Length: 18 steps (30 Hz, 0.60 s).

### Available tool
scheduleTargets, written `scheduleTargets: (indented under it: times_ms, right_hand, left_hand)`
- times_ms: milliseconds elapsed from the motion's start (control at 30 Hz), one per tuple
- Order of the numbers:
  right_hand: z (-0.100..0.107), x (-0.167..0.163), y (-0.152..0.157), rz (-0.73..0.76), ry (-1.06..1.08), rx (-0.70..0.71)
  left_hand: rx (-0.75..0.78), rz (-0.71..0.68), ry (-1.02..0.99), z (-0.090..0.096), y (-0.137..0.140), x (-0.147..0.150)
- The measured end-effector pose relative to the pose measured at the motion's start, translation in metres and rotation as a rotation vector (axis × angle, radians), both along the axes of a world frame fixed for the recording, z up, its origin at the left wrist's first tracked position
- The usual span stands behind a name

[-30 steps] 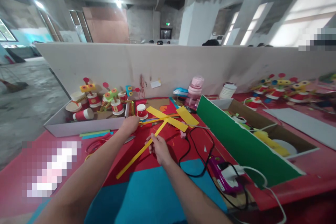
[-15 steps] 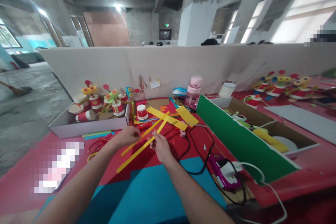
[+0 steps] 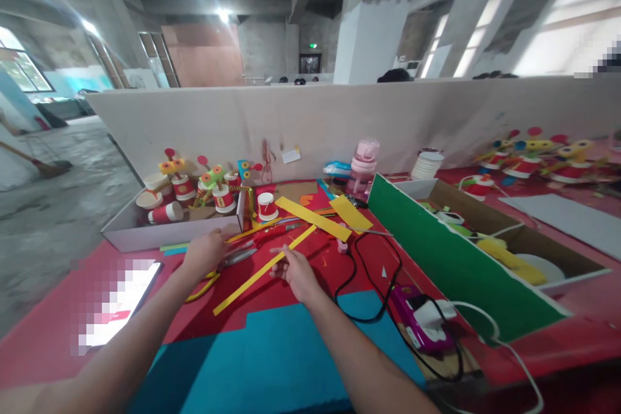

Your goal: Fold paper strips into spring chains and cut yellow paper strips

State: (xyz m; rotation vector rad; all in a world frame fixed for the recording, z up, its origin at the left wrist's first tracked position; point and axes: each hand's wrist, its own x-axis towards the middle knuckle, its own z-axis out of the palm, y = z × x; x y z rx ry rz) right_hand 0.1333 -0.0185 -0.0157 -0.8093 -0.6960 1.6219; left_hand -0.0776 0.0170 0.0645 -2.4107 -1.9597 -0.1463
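Note:
My left hand (image 3: 208,251) is at the front right corner of the white box, its fingers closed around the near end of a narrow yellow paper strip (image 3: 257,228). A second, straighter yellow paper strip (image 3: 252,281) slants across the red table, held between the thumb and fingers of my right hand (image 3: 297,272). Its far end meets a wider yellow paper piece (image 3: 313,218). Beside my left wrist lie yellow-handled scissors (image 3: 208,286), partly under the forearm. Another yellow paper piece (image 3: 352,213) lies behind, to the right.
A white box (image 3: 169,235) of paper-cup figures stands left, with a lit phone (image 3: 130,304) in front. On the right are a green-sided box (image 3: 451,259), a purple power strip (image 3: 422,320) and cables. Blue sheets (image 3: 272,356) cover the front edge. A pink bottle (image 3: 363,165) stands behind.
My left hand has moved left with one yellow strip, drawing it away from the other and laying it flatter. The right hand stays put with its strip, fingers slightly more spread.

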Motion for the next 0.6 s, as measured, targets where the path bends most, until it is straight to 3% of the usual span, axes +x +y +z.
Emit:
scheduleTargets:
  times_ms: [100,233,367,500,600]
  right_hand:
    - [0.001,-0.005,-0.002,0.045,0.008,0.015]
    - [0.002,-0.008,-0.003,0.078,0.036,0.043]
    - [0.004,-0.005,-0.004,0.033,-0.188,0.14]
    - [0.01,-0.004,-0.012,-0.085,-0.662,0.426]
    - [0.019,-0.004,-0.022,-0.142,-0.83,0.596]
  left_hand:
    - [-0.135,-0.221,-0.25,-0.008,-0.028,0.026]
    - [-0.081,-0.213,-0.1,-0.016,-0.045,0.05]
    - [-0.035,-0.065,0.036,-0.007,-0.018,0.028]
    - [0.11,-0.003,0.095,0.01,0.014,-0.002]
    - [0.162,-0.041,0.104,0.015,0.023,0.011]
